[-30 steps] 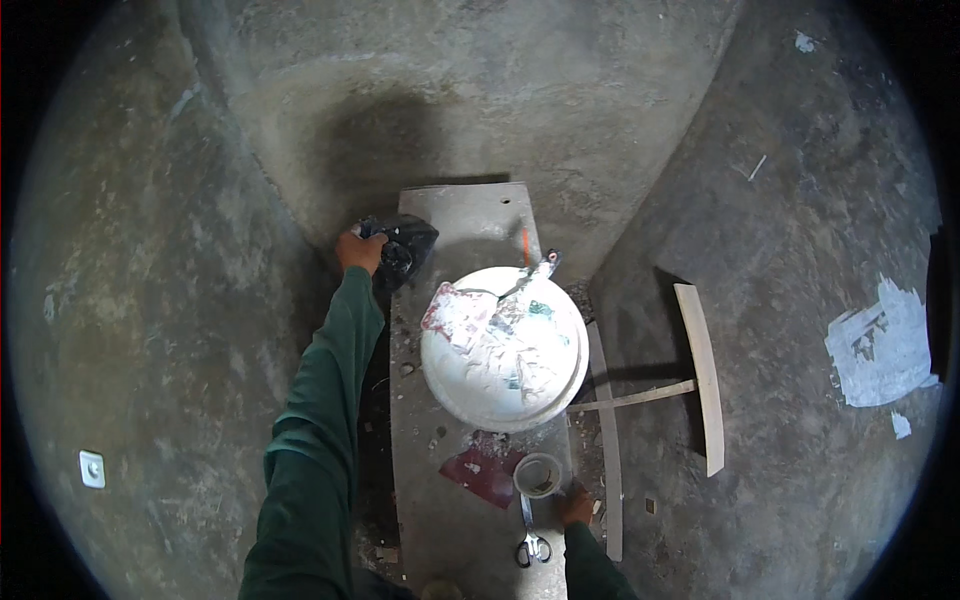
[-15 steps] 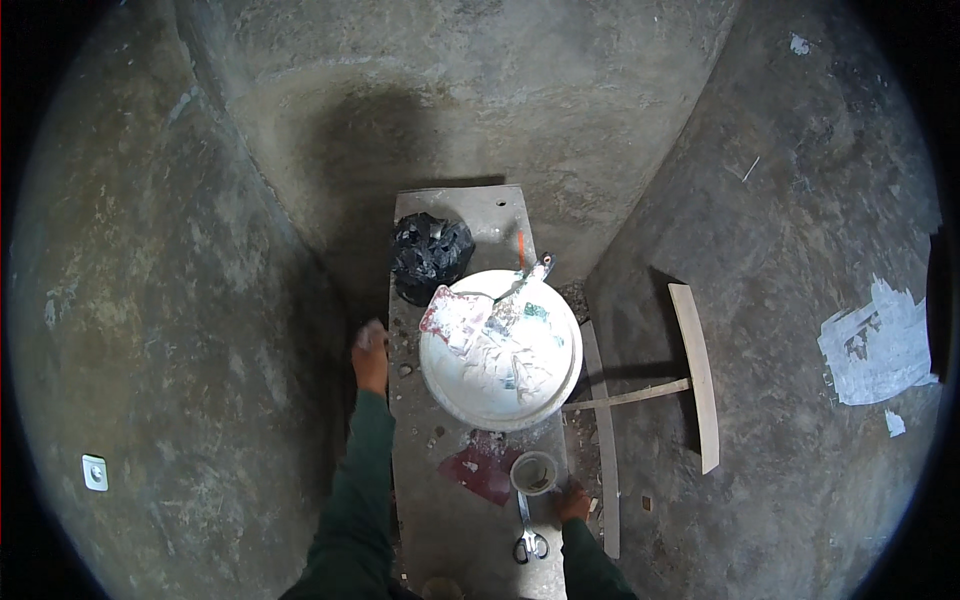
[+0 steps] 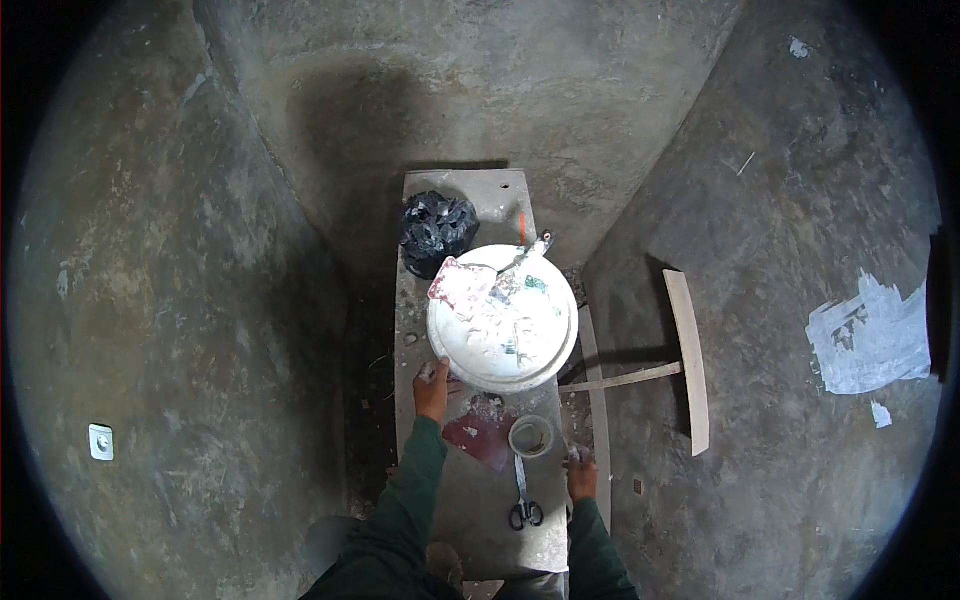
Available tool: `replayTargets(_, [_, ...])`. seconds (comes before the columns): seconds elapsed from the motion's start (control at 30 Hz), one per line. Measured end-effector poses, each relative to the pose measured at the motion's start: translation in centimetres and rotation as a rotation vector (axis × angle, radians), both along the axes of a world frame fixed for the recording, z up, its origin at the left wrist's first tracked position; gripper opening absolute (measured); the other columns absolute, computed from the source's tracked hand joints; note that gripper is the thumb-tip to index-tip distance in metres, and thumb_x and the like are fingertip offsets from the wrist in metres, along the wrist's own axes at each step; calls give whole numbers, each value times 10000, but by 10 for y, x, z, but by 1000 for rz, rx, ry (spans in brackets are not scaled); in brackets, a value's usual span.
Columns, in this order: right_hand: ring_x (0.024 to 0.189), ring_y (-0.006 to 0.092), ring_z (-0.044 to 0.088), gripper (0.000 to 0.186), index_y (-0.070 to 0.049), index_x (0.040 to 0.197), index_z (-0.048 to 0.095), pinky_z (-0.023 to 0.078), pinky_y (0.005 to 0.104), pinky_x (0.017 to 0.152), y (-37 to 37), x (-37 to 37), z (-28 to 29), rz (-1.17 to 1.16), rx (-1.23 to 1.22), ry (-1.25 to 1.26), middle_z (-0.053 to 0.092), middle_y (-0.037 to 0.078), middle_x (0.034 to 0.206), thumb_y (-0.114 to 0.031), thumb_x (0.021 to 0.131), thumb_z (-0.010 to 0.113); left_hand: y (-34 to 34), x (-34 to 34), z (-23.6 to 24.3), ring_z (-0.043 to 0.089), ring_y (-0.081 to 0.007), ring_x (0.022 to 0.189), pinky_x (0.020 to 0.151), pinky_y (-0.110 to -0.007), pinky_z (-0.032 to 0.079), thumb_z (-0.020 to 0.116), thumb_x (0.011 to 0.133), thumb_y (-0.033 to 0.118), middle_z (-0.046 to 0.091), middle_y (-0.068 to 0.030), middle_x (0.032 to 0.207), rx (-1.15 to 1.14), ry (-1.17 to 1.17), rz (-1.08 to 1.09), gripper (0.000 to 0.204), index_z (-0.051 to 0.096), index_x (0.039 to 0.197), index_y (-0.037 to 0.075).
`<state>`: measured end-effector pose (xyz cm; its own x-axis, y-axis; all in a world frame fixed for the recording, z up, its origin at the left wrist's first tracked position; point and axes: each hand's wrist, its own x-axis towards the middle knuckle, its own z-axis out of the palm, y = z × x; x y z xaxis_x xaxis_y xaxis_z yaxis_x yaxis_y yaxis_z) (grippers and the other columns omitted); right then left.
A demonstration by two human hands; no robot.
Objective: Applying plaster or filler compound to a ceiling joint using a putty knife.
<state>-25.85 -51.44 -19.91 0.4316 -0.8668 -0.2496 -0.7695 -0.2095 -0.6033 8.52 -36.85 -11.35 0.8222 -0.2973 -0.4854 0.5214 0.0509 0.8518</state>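
Rough grey walls [image 3: 350,130] stood around a long board [image 3: 450,545], where a white bucket [image 3: 515,340] sat near the middle, with a crumpled black bag [image 3: 438,232] beyond its left side and a dark red sheet [image 3: 478,442] on its near side. The left hand [image 3: 432,393], fingers bent, was at the bucket's near left rim, and the right hand [image 3: 581,476] was at the board's right edge; I cannot tell whether either gripped anything. Between them lay scissors [image 3: 521,492], blades toward a tape roll [image 3: 531,454].
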Motion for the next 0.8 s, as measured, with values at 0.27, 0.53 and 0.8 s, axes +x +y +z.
replayTargets(0.27, [800,257,738,319,-34,1218,624,564,391,702,15,66,62,36,432,-325,727,160,932,-145,920,598,3,-1,10,696,-256,898,739,-380,584,683,955,378,639,-146,1158,-50,53,68,703,388,1459,-14])
replayTargets(0.53, [894,415,702,354,-11,1153,647,548,476,784,7,78,47,154,139,-261,711,233,948,-106,812,658,-7,-10,20,630,-289,1144,930,-458,545,715,951,260,585,-134,1292,-402,99,95,482,467,1317,69])
replayTargets(0.8, [877,429,696,289,20,1044,654,550,489,783,9,78,58,215,30,-185,705,249,919,-110,787,674,-3,6,21,607,-298,1196,976,-527,519,702,963,192,570,-137,1290,-492,54,54,432,450,1283,52])
